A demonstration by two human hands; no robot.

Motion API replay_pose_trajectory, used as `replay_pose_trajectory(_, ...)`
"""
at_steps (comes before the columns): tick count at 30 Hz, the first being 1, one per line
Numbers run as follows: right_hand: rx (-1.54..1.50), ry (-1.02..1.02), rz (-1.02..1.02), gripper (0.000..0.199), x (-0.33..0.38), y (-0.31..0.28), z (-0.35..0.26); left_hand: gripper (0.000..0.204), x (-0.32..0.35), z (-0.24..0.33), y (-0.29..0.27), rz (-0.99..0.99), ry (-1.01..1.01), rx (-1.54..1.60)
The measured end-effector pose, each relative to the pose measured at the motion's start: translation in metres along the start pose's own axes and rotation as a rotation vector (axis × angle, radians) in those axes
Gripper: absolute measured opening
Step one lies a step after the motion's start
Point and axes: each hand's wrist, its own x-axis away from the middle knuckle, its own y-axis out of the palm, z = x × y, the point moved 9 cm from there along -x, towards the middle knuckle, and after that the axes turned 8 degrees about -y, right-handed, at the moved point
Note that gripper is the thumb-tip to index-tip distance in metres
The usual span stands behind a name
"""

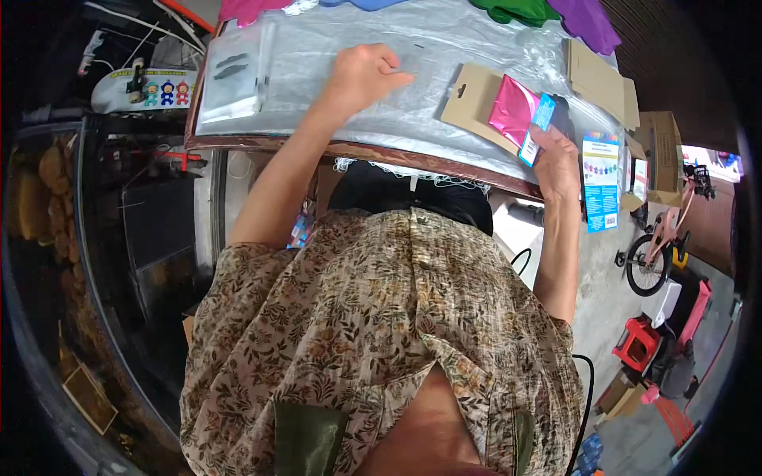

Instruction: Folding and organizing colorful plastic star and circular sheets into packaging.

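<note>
My left hand (363, 78) hovers over the plastic-covered table (341, 131), its fingers curled and thumb stuck out to the right. Whatever may lie inside its fingers is hidden. At the table's right front edge my right hand (558, 161) pinches a narrow blue and white label card (538, 127). Against that card lies a shiny pink packet (511, 105), on top of a brown cardboard piece (467, 105) with a hang slot. A dark patch, not clear in kind, shows just beyond the right fingers.
Clear plastic sleeves (232, 79) lie at the table's left end. Pink, blue, green (517, 9) and purple (589, 25) pieces line the far side. Cardboard pieces (597, 79) are stacked at right. A blue printed package (601, 178) hangs by the right edge. A small bicycle (655, 254) stands beyond.
</note>
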Motion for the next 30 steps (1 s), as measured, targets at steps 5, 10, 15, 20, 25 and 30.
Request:
replay_pose_trajectory(5, -0.016, -0.013, -0.04, 0.024, -0.011, 0.025, -0.001, 0.046, 0.0, -0.002, -0.001, 0.012, -0.029, -0.071)
replay_pose_trajectory(10, 0.105, 0.05, -0.035, 0.012, -0.024, 0.048, 0.007, 0.039, 0.001, -0.003, 0.008, -0.033, -0.071, -0.083)
replay_pose_trajectory(15, 0.292, 0.058, -0.001, 0.01, -0.027, 0.039, 0.001, 0.033, 0.0, -0.004, 0.009, -0.119, -0.12, -0.07)
replay_pose_trajectory(20, 0.426, 0.12, -0.079, 0.012, -0.039, 0.032, -0.005, 0.027, -0.002, -0.003, 0.013, -0.156, -0.127, -0.1)
replay_pose_trajectory(25, 0.43, 0.117, -0.089, 0.007, -0.049, 0.048, -0.016, 0.022, -0.007, 0.002, 0.016, -0.139, -0.052, -0.112)
replay_pose_trajectory(30, 0.489, 0.108, -0.162, 0.008, -0.066, 0.058, -0.018, 0.019, -0.011, 0.028, 0.02, -0.176, 0.08, -0.424)
